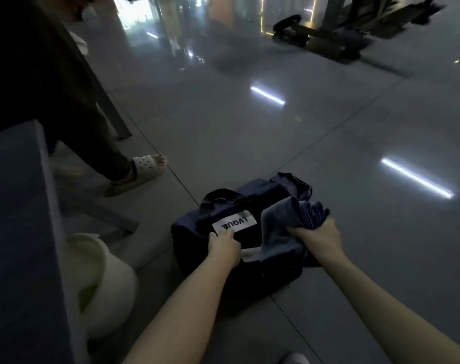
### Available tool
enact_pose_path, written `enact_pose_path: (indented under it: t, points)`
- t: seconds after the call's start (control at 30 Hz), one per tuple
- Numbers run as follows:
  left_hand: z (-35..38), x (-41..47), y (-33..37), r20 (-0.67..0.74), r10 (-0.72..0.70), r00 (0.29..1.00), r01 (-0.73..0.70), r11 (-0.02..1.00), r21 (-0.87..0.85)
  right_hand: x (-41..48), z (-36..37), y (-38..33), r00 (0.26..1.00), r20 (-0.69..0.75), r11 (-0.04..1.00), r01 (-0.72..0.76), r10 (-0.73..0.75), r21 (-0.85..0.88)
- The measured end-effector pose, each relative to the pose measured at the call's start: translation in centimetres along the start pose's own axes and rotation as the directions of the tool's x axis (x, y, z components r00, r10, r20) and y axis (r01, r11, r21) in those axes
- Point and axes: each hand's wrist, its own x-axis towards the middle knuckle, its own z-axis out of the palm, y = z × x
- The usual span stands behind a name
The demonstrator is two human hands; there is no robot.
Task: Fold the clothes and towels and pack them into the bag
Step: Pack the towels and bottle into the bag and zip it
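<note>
Packing step: left fingers (pixel 223 233) pinch bag (pixel 188 239) rim, right fingers (pixel 326 225) grip folded cloth (pixel 281 219) at bag's 3 o'clock; next: push it inside.

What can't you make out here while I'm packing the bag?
Head view:
- Bag interior: hidden by the cloth and its own side.
- Right hand fingertips: buried in the cloth.
- White basket contents: dim, blurred.
- Bystander: cut off by the top-left edge.
</note>
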Motion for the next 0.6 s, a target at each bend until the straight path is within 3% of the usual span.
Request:
enact_pose_path:
  t: [0.13,0.33,0.6]
  points:
    - [1.7,3.0,-0.3,-0.011,0.041,0.999,-0.04,0.995,0.092,1.2,1.2,1.1,1.0,0.01,1.0,-0.018,0.019,-0.008]
    - [2.9,5.6,-1.1,-0.291,0.072,0.954,-0.058,0.997,0.054,1.8,2.9,1.9,1.0,-0.017,1.0,0.003,-0.002,0.012]
    - [3.4,8.2,-0.7,-0.413,0.095,0.906,-0.024,0.985,0.173,2.7,3.4,2.8,0.998,-0.057,0.999,0.019,-0.021,-0.03]
